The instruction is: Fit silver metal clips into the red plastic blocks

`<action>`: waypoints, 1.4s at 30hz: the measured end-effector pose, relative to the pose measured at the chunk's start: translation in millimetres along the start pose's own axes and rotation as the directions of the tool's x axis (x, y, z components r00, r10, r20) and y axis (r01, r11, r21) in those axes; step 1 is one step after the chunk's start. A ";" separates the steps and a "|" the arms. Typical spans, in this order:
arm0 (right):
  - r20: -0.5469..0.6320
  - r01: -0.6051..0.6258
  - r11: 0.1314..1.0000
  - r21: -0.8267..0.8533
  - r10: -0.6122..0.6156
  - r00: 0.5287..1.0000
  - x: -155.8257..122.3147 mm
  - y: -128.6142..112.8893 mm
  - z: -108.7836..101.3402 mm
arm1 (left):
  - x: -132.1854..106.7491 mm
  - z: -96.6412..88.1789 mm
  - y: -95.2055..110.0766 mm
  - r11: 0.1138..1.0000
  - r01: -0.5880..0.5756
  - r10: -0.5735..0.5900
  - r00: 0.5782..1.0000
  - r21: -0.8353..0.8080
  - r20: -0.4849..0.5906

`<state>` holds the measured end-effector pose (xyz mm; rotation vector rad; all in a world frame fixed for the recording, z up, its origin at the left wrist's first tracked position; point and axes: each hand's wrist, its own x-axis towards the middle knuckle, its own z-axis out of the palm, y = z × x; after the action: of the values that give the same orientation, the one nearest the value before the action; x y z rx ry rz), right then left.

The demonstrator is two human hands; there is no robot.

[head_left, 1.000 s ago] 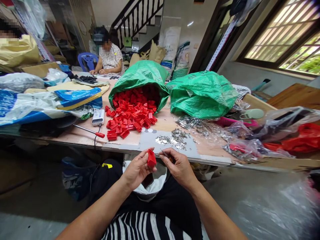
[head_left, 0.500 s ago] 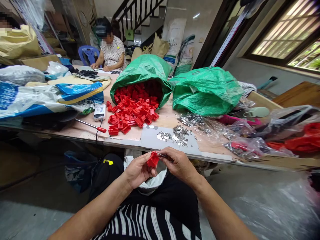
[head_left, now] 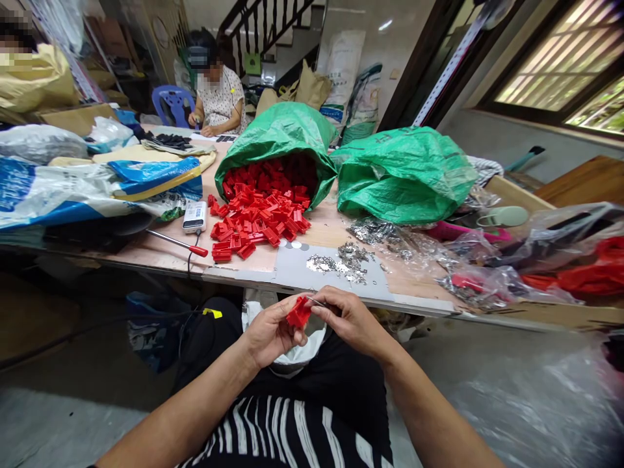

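Red piece (head_left: 298,314) snug between narrowly parted left fingers (head_left: 279,311)

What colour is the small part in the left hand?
The small plastic part is red; see head view.

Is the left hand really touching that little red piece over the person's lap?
Touching. The head view shows the left hand holding the red piece in its fingers, off the table.

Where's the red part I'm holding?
In the head view, the red part is below centre, in your left hand, beside your right hand, near the table.
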<state>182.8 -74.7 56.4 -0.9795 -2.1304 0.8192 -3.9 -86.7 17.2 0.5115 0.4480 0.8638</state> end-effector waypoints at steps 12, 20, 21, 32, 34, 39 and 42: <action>0.028 -0.172 0.946 0.274 0.171 0.985 2.3 16.6 13.2 | 1.5 -1.5 -3.2 0.989 0.005 -0.005 1.000 0.148 0.001; -0.091 -0.167 0.964 0.207 0.189 0.978 1.0 39.4 21.4 | 7.6 -1.1 -1.9 0.949 -0.039 0.077 0.991 0.314 -0.108; -0.133 -0.170 0.961 0.216 0.202 0.970 0.9 42.0 22.3 | 7.7 -0.6 -1.6 0.914 -0.085 0.148 0.980 0.396 -0.132; -0.085 -0.224 0.803 0.552 0.321 0.943 -2.6 41.0 39.8 | 1.4 -1.3 -1.4 0.223 -0.378 0.662 0.735 0.898 0.145; 0.018 -0.285 0.704 0.650 0.361 0.933 -4.5 40.0 40.7 | 0.6 -4.8 -2.8 0.229 -0.378 0.655 0.742 0.897 0.146; 0.066 -0.319 0.597 0.736 0.406 0.911 -10.0 37.0 41.2 | 1.5 -15.9 -7.5 0.180 -0.394 0.632 0.749 0.901 0.201; 0.111 -0.335 0.500 0.799 0.425 0.899 -12.6 37.0 42.5 | 2.9 -22.8 -8.3 0.149 -0.403 0.617 0.751 0.903 0.234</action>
<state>172.0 -76.6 -0.3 -0.9314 -1.1623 1.7228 -10.2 -83.4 -6.2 1.7922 1.0073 1.3050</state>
